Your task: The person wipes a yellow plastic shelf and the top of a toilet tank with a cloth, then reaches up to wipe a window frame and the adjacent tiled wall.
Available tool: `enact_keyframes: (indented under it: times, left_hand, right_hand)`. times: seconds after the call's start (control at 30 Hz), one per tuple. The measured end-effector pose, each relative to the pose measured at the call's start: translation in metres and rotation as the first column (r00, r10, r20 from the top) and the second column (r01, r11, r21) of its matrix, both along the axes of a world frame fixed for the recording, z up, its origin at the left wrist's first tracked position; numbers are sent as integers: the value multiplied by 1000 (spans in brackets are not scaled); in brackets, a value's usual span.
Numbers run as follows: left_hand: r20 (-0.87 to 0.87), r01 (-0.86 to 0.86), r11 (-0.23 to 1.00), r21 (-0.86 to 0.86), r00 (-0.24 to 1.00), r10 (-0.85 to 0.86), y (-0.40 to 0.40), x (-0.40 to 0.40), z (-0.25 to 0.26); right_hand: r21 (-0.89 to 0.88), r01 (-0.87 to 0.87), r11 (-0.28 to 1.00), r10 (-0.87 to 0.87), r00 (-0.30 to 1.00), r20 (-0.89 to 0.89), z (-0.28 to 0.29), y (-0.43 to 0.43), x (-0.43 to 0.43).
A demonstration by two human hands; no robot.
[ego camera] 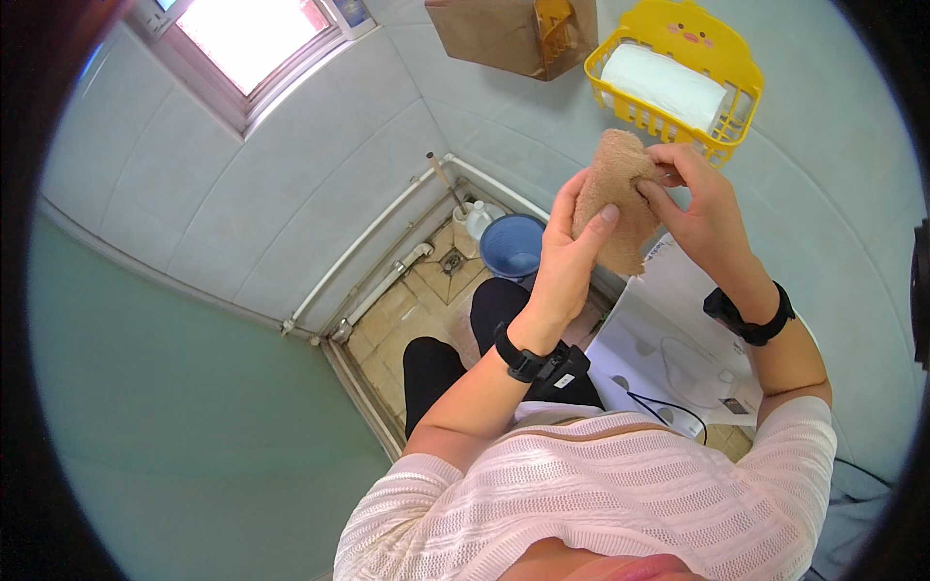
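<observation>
A tan fluffy cloth (616,210), folded or bunched, is held up between both hands in front of the tiled wall. My left hand (570,243) grips its lower left side, thumb across the front and fingers behind. At its right edge, my right hand (690,192) pinches the fabric between thumb and fingers; some fingertips are hidden. Just above the right hand, a yellow plastic wall basket (676,109) with a cartoon face carries a white roll (662,86). The basket and the cloth appear close together in the picture, but I cannot tell the gap.
Below stands a white cardboard box (676,341) with a black cord (676,407) near it. A blue basin (512,245), a white jug (481,218) and a floor drain (452,261) are in the corner. White pipes (370,243) run along the wall. A brown box (501,36) hangs beside the basket.
</observation>
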State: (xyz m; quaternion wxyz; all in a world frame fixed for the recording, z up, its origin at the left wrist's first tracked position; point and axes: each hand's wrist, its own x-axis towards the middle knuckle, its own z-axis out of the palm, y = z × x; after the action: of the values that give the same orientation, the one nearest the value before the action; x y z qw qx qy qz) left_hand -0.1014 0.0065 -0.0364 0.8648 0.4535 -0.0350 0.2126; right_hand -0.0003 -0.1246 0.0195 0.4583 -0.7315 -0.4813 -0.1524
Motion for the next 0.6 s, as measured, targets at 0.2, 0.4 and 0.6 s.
enact_keyframes:
  times: [0.2,0.4,0.6]
  left_hand:
    - [4,-31,999,36,1000,31,0,3,-6]
    - [-24,-61,998,32,998,61,1,4,-9]
    - [-27,77,996,-41,997,-78,0,1,-4]
  right_hand:
    - [32,-16,999,15,999,31,2,-2,2]
    - [84,-131,988,150,943,-296,5,-6,-7]
    - [177,-239,955,278,510,-814,14,-12,11]
